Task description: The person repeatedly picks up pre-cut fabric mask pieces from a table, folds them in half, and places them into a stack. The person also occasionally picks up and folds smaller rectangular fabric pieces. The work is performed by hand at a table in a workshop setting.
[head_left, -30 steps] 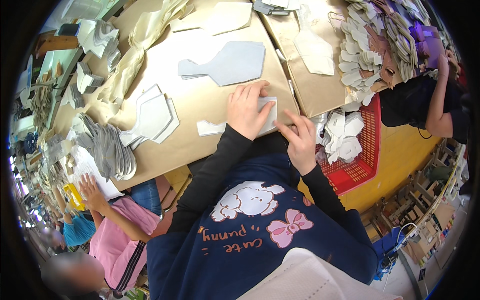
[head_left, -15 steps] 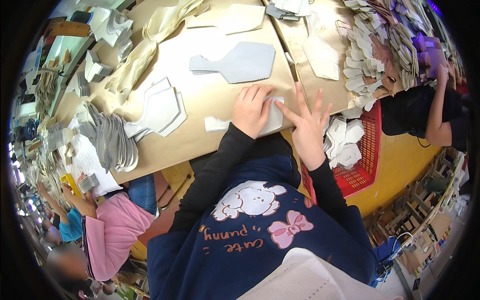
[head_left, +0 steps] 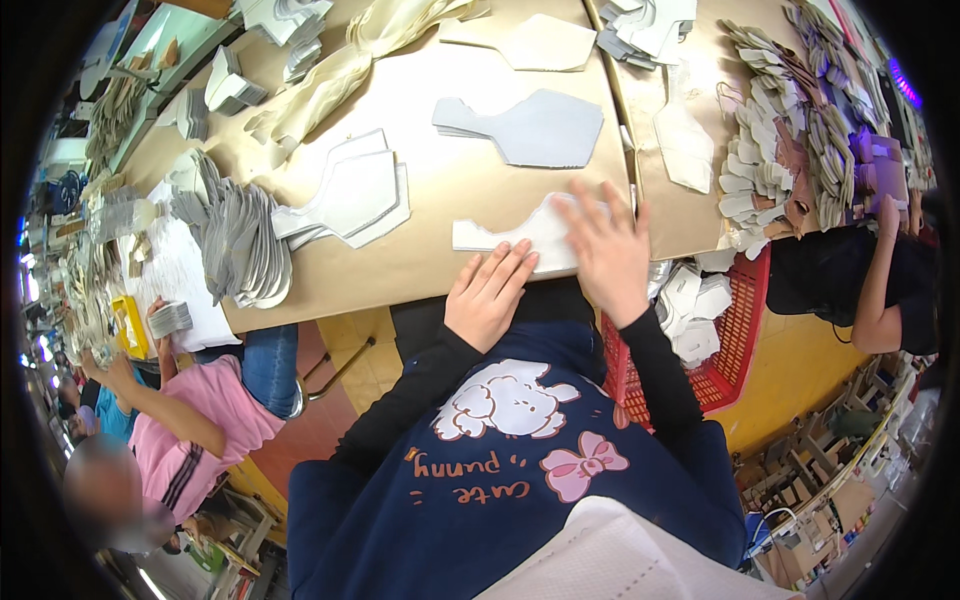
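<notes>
A white cut piece (head_left: pixel 540 236) with a narrow tail lies near the table's front edge. My left hand (head_left: pixel 490 298) is flat, fingers stretched and side by side, its tips touching the piece's near edge. Over the piece's right end is my right hand (head_left: pixel 612 262), fingers apart and a little blurred, hiding that end; contact there I cannot tell. Beyond them lies a stack of grey-blue pieces (head_left: pixel 545 128) of similar outline. To the left, several white pieces (head_left: pixel 362 192) overlap beside a fanned pile of grey pieces (head_left: pixel 245 245).
Brown paper covers the table (head_left: pixel 400 280). A red basket (head_left: pixel 752 325) of white pieces stands below its front edge at right. Bundles of cut pieces (head_left: pixel 755 165) crowd the far right. A person in pink (head_left: pixel 215 410) sits at left; another person's arm (head_left: pixel 882 275) shows at right.
My left hand has slid back off the piece toward the table edge, uncovering its middle. My right hand has shifted over the piece's right end. The whole view has tilted slightly.
</notes>
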A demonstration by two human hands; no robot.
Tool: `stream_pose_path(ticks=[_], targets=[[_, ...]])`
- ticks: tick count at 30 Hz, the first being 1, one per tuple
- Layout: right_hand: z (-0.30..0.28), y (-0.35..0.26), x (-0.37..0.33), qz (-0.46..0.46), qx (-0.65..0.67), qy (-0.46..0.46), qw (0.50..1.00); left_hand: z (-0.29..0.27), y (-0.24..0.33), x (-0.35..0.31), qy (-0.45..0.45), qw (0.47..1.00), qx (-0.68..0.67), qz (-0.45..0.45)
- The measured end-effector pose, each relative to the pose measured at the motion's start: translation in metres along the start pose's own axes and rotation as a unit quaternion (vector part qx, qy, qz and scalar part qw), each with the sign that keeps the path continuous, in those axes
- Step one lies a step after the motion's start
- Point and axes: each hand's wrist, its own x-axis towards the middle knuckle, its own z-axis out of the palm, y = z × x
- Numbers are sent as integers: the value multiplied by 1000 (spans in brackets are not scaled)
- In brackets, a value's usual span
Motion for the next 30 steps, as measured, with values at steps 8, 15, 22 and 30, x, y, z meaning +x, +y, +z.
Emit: stream_pose_path(ticks=[8,15,22,30], targets=[[7,38,1,191,-19,149,970,3,-2,-2,-1,1000,-5,-2],[7,28,-38,38,-24,37,998,7,0,-1,13,1000,3,-5],[4,19,-19,143,202,162,955,7,12,24,4,998,-40,41],[-34,20,-21,105,413,180,887,-47,4,41,109,936,-333,-35]])
